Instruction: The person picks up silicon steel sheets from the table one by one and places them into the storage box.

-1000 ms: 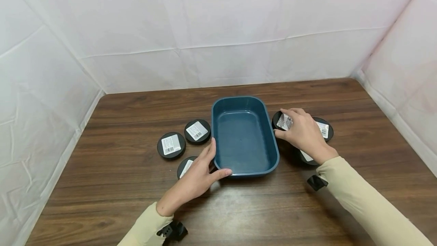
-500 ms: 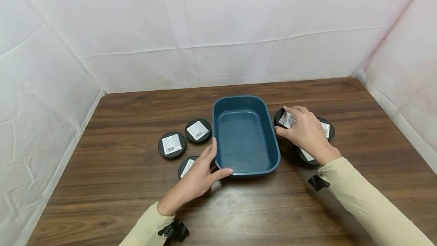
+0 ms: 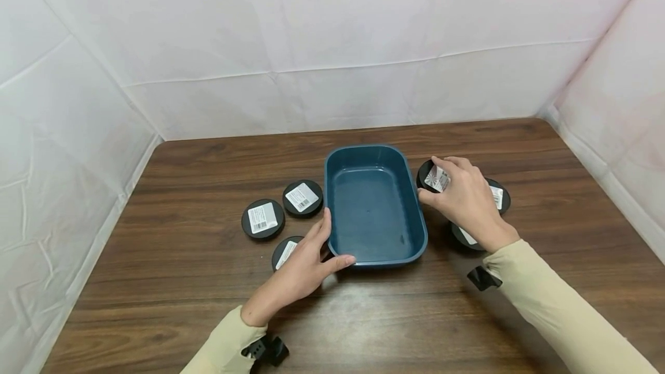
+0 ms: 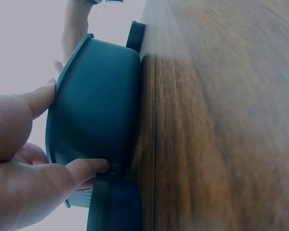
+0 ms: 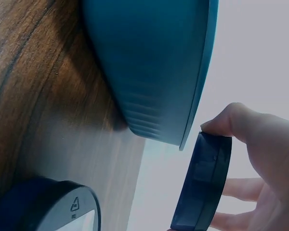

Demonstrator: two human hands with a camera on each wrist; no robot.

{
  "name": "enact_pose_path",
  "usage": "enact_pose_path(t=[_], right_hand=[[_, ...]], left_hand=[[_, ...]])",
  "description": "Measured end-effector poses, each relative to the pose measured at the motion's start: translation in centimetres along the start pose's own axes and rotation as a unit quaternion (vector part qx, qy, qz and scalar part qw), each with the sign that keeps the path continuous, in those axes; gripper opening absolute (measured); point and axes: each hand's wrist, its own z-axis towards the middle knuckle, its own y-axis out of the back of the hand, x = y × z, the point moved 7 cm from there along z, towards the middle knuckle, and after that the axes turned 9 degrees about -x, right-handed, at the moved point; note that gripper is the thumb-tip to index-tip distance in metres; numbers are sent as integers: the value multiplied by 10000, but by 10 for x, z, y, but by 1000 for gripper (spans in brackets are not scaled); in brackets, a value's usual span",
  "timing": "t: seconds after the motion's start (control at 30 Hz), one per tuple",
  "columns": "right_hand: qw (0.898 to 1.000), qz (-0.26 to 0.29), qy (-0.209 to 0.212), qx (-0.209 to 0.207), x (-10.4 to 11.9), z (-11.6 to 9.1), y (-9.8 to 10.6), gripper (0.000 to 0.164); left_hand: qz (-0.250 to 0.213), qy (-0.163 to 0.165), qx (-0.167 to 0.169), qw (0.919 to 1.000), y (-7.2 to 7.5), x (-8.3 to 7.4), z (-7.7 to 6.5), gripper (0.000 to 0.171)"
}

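My right hand (image 3: pixel 467 204) grips a flat round black container (image 3: pixel 435 179) with a white label, beside the right wall of a blue plastic tray (image 3: pixel 371 206). In the right wrist view this container (image 5: pixel 201 180) is tilted off the table, between the thumb and the fingers. My left hand (image 3: pixel 301 273) rests spread at the tray's near left corner, thumb on the near rim and fingers along the left wall. The left wrist view shows straight fingers (image 4: pixel 89 168) touching the tray's outer wall (image 4: pixel 98 96). A similar black container (image 3: pixel 284 254) lies partly hidden under the left hand.
Left of the tray lie two more labelled black containers, one near it (image 3: pixel 303 198) and one farther out (image 3: pixel 262 219). Beyond my right hand another container (image 3: pixel 500 196) shows, and one (image 3: pixel 464 238) is partly covered by the wrist. White sheeting (image 3: pixel 343 97) borders the wooden table (image 3: pixel 156 281).
My right hand and the black container in it have moved slightly up in the head view. The left hand and tray hold their places, apart from a small camera shift.
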Motion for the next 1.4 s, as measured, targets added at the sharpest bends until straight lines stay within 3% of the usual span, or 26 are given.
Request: enact_pose_path(t=[0.6,1.03,1.4], right_hand=[[9998,144,65,-115,18,-4,2,69],[9994,-67,331,14,41,1,-13,70],[9989,-9,393,249,47,6,-16,71]], left_hand=[[133,-97,-1,9999,1,0,1,99],[2,-84,-5,10000,0,1,1,99],[48,-66,-21,10000,1,2,2,99]])
